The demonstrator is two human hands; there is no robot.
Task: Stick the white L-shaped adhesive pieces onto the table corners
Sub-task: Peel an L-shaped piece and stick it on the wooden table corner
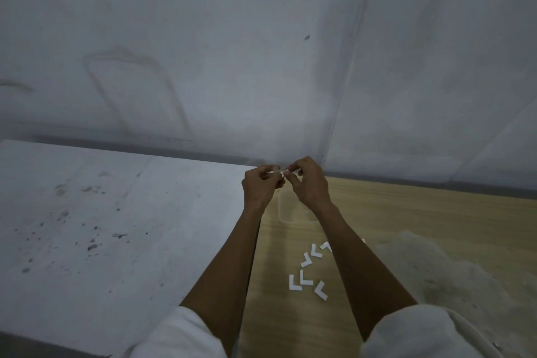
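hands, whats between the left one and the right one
A small white piece bridges the gap, pinched by the fingers of both the left hand and the right hand. The head view shows this.

The person wears a white top with short, loose sleeves. The left sleeve [180,334] and the right sleeve [412,331] are of plain, soft-looking cloth, each with a wide rounded opening, and both show faint folds in the dim light. Past the sleeve openings both forearms are bare down to the wrists. The left hand [260,187] and the right hand [309,183] are bare too, the fingers [293,183] uncovered.
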